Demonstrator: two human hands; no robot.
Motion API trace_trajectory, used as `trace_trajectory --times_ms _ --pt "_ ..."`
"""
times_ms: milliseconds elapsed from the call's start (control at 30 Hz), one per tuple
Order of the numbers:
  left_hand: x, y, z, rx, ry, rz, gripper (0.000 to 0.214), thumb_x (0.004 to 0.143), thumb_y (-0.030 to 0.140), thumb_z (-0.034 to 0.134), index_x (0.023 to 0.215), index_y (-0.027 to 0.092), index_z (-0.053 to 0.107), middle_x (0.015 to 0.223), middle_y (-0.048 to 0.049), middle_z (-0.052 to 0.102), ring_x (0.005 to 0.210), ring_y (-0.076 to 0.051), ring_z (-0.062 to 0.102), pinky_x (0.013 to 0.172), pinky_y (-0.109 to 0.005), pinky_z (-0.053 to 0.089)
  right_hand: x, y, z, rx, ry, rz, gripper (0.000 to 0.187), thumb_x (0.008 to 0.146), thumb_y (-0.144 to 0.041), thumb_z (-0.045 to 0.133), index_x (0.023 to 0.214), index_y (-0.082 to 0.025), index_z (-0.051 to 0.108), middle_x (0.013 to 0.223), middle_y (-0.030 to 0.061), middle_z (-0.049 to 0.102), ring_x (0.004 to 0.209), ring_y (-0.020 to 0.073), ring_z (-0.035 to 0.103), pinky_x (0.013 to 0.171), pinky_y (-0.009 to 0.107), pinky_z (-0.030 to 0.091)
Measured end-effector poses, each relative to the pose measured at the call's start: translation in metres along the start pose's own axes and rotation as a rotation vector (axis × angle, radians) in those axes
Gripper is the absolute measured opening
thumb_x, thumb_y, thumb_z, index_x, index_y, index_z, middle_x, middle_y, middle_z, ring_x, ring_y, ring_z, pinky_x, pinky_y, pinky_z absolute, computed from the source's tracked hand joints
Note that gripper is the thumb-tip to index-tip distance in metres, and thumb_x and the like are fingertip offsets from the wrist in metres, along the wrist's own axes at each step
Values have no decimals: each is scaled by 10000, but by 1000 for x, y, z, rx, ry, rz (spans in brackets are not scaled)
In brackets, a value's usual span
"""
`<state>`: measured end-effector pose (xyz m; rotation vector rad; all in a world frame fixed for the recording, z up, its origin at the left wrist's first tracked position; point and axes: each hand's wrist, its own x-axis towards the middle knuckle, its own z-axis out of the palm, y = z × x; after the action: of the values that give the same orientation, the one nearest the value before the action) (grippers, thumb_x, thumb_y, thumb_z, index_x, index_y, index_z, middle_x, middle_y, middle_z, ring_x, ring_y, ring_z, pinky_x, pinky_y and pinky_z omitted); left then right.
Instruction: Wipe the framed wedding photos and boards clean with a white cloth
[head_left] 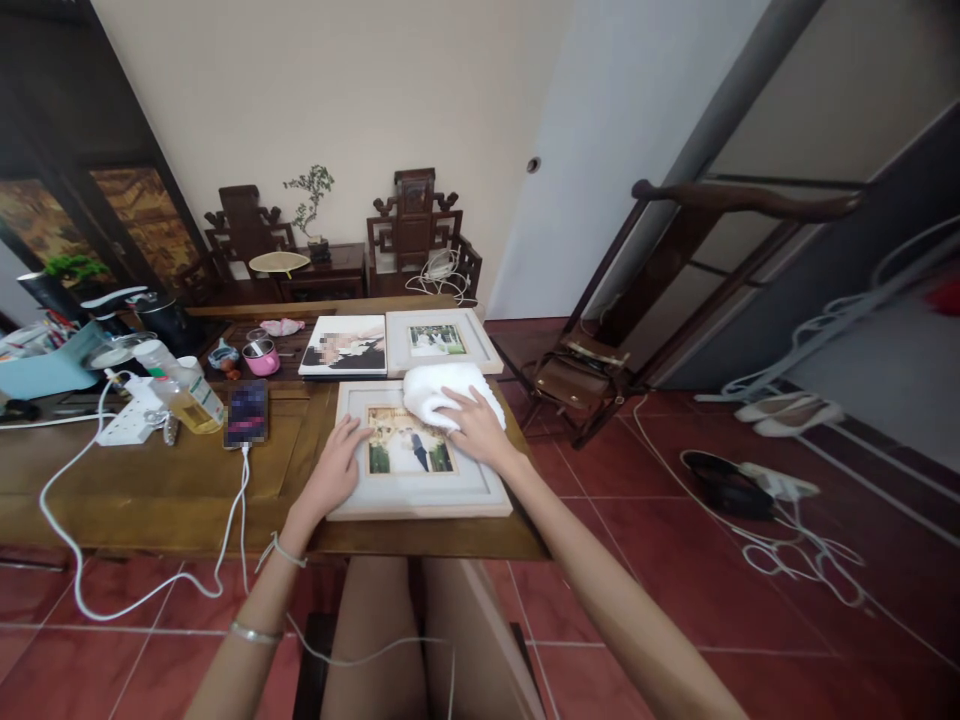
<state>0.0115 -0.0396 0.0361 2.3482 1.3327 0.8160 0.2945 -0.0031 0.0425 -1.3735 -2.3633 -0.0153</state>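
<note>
A white picture frame (480, 487) with a photo of two people lies flat at the table's near edge. My left hand (337, 467) rests on its left side, fingers stretched over the border towards the photo. On the frame's upper right part, my right hand (474, 428) presses a bunched white cloth (444, 385), with its fingers spread over the fabric. The cloth covers the top right corner of the frame. Just beyond lie a second white picture frame (480, 345) and a flat panel with a black and white picture (360, 340).
Left on the wooden table (289, 505) are a phone (246, 412) on a white cable, a bottle of yellowish liquid (196, 405), a power strip (127, 418) and a pink cup (261, 357). A wooden chair (645, 290) holding a brown bag (576, 380) stands at the right.
</note>
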Motion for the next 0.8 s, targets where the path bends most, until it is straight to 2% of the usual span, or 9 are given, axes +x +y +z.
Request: trace_trajectory --times_ms 167,300,500,633,700,800 --pt "19 -9 -2 26 9 -7 574 720 -1 368 1243 172 528 1428 -108 396 1394 -242 244 1142 -498 227 -9 -6 -3 5 20 -28 439 721 -103 475 1107 -202 657 1328 96 546 1328 217 361 1118 486 113" --pt "19 -19 2 9 40 12 573 730 -24 330 1251 128 516 1435 -137 376 1395 -234 242 1154 -471 219 -20 -21 -15 17 -30 -25 451 717 -83 471 1109 -209 654 1363 80 512 1349 232 322 1127 499 92" --pt "13 -25 9 9 69 20 565 762 -17 322 1278 141 490 1442 -130 367 1394 -227 250 1152 -471 227 -74 -70 -41 54 -142 -28 521 643 -50 477 1115 -189 647 1377 95 495 1343 268 328 1120 554 102" --pt "14 -24 10 28 52 12 586 757 -22 337 1302 146 472 1451 -129 368 1399 -232 240 1148 -482 228 -106 -101 -55 87 -170 19 592 627 -36 442 1158 -224 625 1380 53 496 1345 262 328 1125 544 135" --pt "14 -24 10 39 36 2 590 755 -23 348 1312 131 466 1452 -137 370 1401 -236 235 1149 -475 227 -107 -103 -54 78 -165 27 591 632 -36 455 1155 -248 627 1373 40 502 1341 266 336 1135 516 144" --pt "13 -22 10 34 20 -11 607 749 -31 355 1326 128 456 1456 -139 370 1406 -238 225 1148 -479 225 -90 -87 -43 24 -118 41 550 664 -50 481 1153 -258 626 1377 52 494 1338 272 339 1135 506 138"
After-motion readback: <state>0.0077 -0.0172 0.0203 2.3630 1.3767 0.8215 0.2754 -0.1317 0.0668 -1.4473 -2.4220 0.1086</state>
